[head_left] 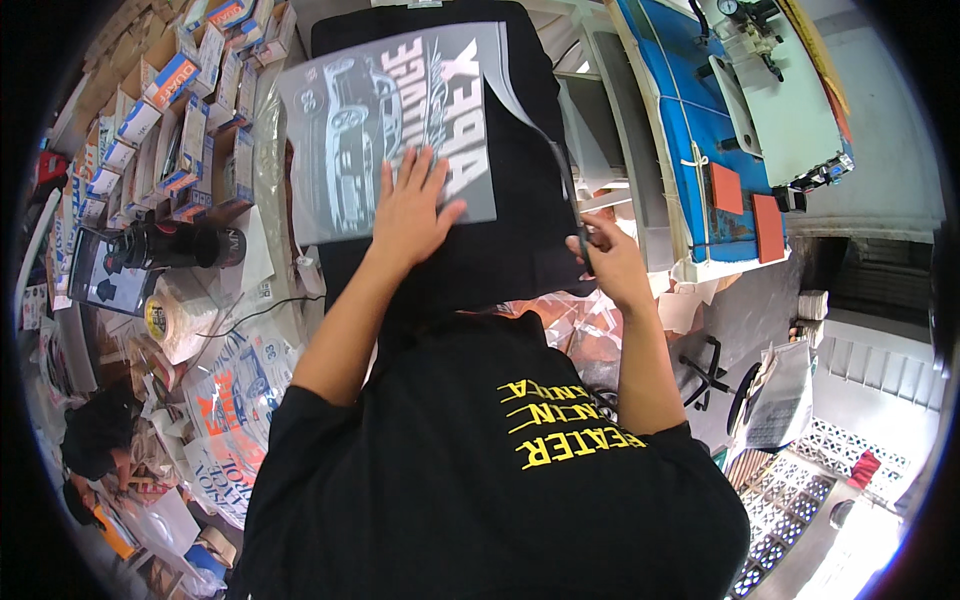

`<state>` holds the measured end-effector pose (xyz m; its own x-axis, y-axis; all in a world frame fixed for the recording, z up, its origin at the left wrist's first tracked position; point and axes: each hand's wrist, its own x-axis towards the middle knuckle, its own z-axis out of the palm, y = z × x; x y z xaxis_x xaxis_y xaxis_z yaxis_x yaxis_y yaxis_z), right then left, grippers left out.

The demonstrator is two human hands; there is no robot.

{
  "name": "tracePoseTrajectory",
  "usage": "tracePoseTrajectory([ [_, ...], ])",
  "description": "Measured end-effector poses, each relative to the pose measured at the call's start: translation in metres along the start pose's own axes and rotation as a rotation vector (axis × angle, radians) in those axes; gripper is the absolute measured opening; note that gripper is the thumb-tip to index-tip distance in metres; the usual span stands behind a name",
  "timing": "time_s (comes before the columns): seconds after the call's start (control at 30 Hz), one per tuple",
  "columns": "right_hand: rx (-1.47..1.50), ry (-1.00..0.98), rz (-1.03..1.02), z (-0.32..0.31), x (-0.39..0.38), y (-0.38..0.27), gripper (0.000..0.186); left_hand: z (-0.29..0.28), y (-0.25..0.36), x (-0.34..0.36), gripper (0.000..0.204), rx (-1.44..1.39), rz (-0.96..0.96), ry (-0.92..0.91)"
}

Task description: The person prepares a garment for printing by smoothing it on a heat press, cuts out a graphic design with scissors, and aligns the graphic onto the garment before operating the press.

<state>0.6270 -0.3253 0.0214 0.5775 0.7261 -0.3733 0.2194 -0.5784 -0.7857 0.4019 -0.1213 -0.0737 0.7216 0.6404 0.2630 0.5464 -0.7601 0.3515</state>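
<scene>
A grey transfer film sheet (455,130) printed with a car and lettering lies on a black garment (530,190), spread over a flat board. My left hand (412,210) rests flat on the sheet's lower part, fingers spread. To the right of the sheet, my right hand (615,262) is closed around the handles of a pair of scissors (570,190), whose long dark blades point away from me. A narrow curved strip of film (515,100) runs from the sheet's upper right corner toward the blade tips. The fingers partly cover the handles.
Open cardboard boxes (185,140) crowd the left side. Near them are a black cylinder (215,246), a tape roll (165,320), a screen (105,270) and printed sheets (235,400). A blue-topped machine (670,120) stands right. Another person (100,435) is at lower left.
</scene>
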Motion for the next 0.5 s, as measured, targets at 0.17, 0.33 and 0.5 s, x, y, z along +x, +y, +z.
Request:
tracePoseTrajectory([
  [0.17,-0.115,0.411,-0.130,0.009,0.024,0.107,0.047,-0.021,0.042,0.006,0.058,-0.139,0.425,-0.062],
  [0.33,1.008,0.184,0.231,0.031,0.025,0.143,0.047,0.023,0.099,-0.059,0.027,-0.006,0.698,-0.078],
  [0.5,0.466,0.280,0.176,0.009,0.009,0.132,0.049,0.026,0.103,-0.067,0.012,-0.207,0.709,-0.222],
])
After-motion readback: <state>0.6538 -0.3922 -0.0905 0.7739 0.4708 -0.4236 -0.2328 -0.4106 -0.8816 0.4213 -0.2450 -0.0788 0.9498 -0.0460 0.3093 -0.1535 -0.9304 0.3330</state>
